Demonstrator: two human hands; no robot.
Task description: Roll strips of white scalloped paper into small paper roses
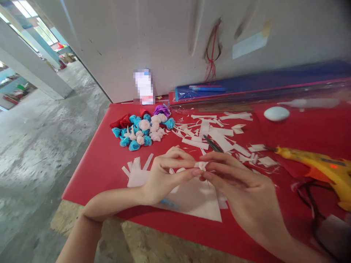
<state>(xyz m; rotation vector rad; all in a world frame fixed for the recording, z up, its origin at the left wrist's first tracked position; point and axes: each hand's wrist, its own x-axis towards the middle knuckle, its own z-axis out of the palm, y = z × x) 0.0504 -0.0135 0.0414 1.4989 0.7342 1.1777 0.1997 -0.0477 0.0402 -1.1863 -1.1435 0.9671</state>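
Between the fingertips of both hands is a small white paper flower point(202, 166), held over the table's front part. My left hand point(170, 171) pinches it from the left with thumb and forefinger. From the right, my right hand point(244, 186) grips it too, fingers closed together. A white paper sheet point(197, 204) lies beneath the hands, with a blue mark or pen partly hidden near its lower edge. Just behind my right hand, dark scissors point(212, 143) rest among white paper scraps point(222, 137). Blue, pink, red and purple paper flowers point(144, 128) are clustered to the left.
A yellow glue gun point(309, 160) with a lit red light lies at the right, its dark cable point(309, 199) beside it. A white egg-shaped object point(276, 114) sits farther back. A phone point(144, 87) leans on the wall, and a long blue package point(246, 86) lies along it.
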